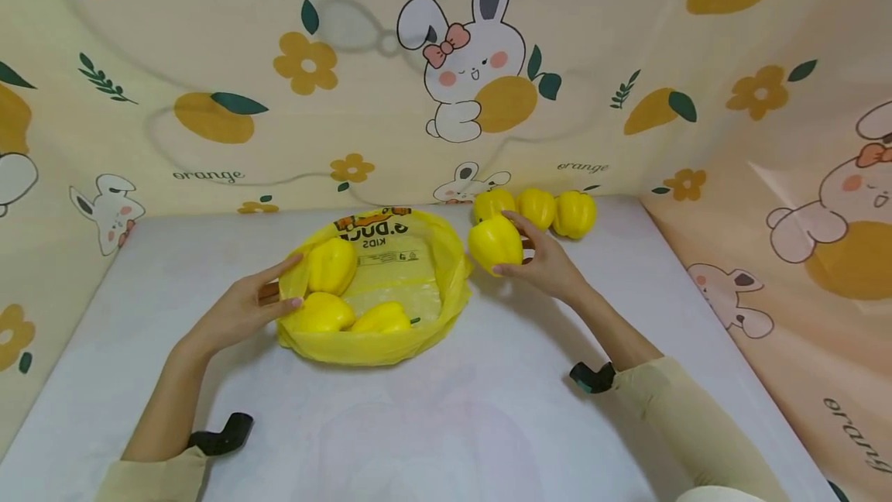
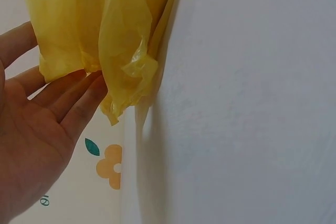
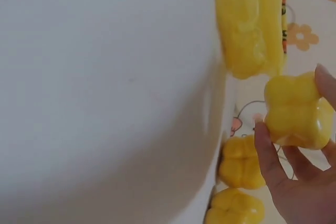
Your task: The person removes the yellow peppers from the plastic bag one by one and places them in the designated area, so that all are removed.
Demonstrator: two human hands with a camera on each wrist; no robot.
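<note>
A yellow plastic bag [image 1: 390, 347] lies on the table with its mouth spread wide and its rim rolled out. Inside it sit three yellow bell peppers, one upper left [image 1: 331, 266], one lower left [image 1: 324, 312], and one with a green stem [image 1: 383, 318]. My left hand [image 1: 240, 308] holds the bag's left rim, thumb and fingers spread along it; in the left wrist view the fingers reach behind the film. Just right of the bag, my right hand [image 1: 547, 262] grips another yellow bell pepper [image 3: 294, 111] between thumb and fingers, raised above the table.
At the table's back edge three more yellow bell peppers stand in a row, the left one [image 1: 493, 204] partly behind the held pepper, then a middle one [image 1: 536, 210] and a right one [image 1: 574, 214]. A printed cloth [image 1: 390, 153] with rabbits and oranges rises behind the white table [image 1: 418, 424].
</note>
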